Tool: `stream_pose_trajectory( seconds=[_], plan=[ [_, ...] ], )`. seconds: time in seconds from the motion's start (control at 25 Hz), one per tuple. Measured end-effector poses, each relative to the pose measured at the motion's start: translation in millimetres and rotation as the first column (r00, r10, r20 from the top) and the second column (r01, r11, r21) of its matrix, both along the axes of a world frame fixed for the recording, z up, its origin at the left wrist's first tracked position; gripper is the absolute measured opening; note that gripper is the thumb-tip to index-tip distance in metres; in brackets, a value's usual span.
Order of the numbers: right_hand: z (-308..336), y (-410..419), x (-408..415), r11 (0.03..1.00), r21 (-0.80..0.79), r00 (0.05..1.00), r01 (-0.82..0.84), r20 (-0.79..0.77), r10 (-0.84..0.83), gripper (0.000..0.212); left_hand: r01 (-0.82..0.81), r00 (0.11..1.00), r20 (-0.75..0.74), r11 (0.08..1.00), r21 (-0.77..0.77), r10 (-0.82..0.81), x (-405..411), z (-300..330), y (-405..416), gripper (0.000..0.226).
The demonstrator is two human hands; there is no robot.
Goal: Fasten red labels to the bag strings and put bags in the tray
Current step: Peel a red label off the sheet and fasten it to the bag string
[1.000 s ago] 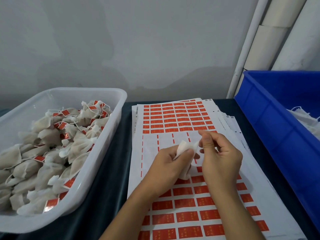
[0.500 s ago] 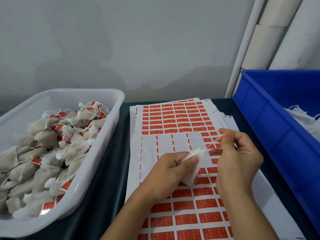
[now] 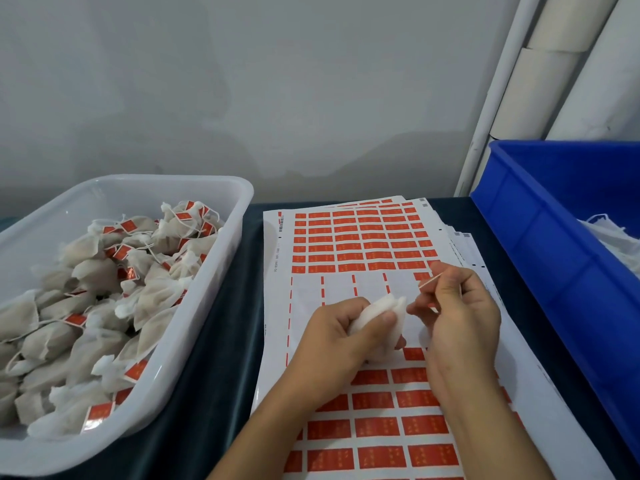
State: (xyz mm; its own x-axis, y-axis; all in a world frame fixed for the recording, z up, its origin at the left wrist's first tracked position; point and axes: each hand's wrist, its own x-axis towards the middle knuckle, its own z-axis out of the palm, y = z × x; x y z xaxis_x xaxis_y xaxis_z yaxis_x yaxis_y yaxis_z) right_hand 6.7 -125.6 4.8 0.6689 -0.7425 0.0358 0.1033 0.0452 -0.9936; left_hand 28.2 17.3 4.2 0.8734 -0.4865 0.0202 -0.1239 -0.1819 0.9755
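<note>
My left hand (image 3: pixel 341 336) grips a small white bag (image 3: pixel 379 315) above the label sheets. Just to its right, my right hand (image 3: pixel 457 313) pinches the bag's thin string (image 3: pixel 428 281), which runs up and to the right from the fingers. Under both hands lies a stack of sheets of red labels (image 3: pixel 360 247), with a band of bare backing across the middle where labels are gone. At the left, the clear plastic tray (image 3: pixel 221 258) holds several white bags with red labels on their strings.
A blue crate (image 3: pixel 540 237) stands at the right with white unlabelled bags (image 3: pixel 616 240) inside. A dark cloth (image 3: pixel 225 344) covers the table between tray and sheets. White pipes (image 3: pixel 540 91) rise in the back right corner against a grey wall.
My right hand has moved right, away from the bag, drawing the string out. My left hand has kept its grip on the bag, shifting slightly right.
</note>
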Motion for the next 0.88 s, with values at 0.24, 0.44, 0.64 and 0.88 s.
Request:
stream_pose_trajectory(
  seconds=[0.24,0.44,0.64,0.88],
  plan=[
    [5.2,-0.2,-0.1,0.994,0.103,0.999,-0.047,0.028,0.044,0.034,-0.010,1.000,-0.015,1.000,-0.021,0.010,-1.7,0.2,-0.8,0.042],
    [6.9,-2.3,-0.4,0.994,0.103,0.999,-0.032,0.037,0.029,0.032,-0.062,0.998,0.015,0.998,-0.006,0.062,0.9,-3.1,-1.5,0.027],
    [11.0,-2.6,-2.9,0.994,0.114,0.998,0.004,0.059,-0.010,0.038,-0.026,0.998,0.062,1.000,0.004,0.025,0.0,-4.9,-3.3,0.032],
    [13.6,-0.1,-4.4,0.999,0.035,0.997,-0.004,0.077,0.001,0.040,0.003,0.998,0.057,1.000,-0.003,-0.003,-1.4,-4.8,-2.0,0.026]
  ],
)
